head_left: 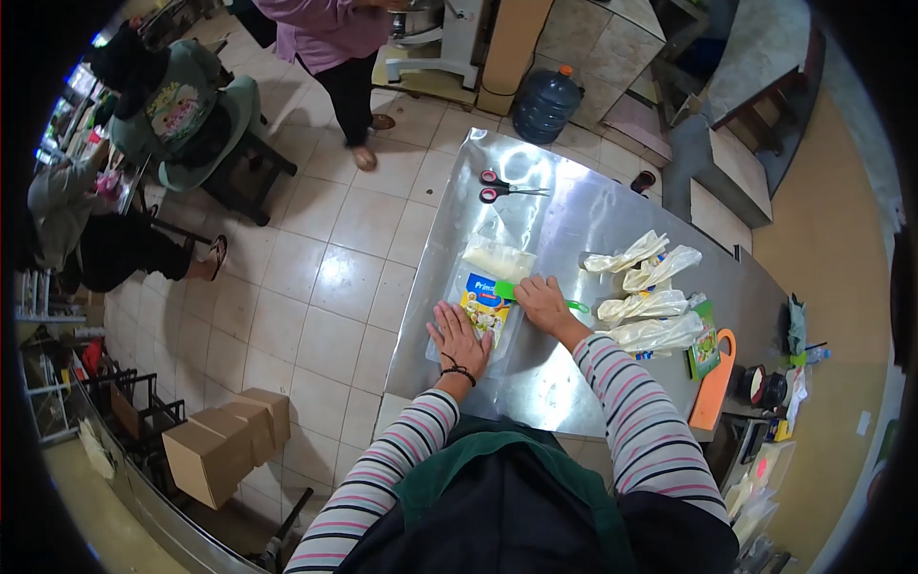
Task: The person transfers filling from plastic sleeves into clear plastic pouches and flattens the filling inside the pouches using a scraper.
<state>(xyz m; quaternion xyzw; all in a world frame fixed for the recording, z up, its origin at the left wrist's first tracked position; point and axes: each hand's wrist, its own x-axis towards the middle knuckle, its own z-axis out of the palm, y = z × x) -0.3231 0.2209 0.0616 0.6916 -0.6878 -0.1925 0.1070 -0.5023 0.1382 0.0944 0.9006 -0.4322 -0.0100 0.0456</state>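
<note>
A clear plastic bag with a blue and yellow printed label (485,304) lies flat on the steel table (555,373). Pale cream-coloured filling (499,258) is gathered toward its far end. My left hand (459,335) rests flat on the near left part of the bag, fingers spread. In my right hand (543,304) is a green plastic scraper (505,290), its blade against the bag over the label and its handle sticking out to the right. Right of it lie several filled piping bags (643,308) with twisted ends.
Scissors (512,187) with black and red handles lie at the table's far end. On the right are a green packet (704,340) and an orange board (713,378). A water jug (548,105) stands behind the table. One person (335,48) stands across the room; others sit at left. Cardboard boxes (227,442) sit lower left.
</note>
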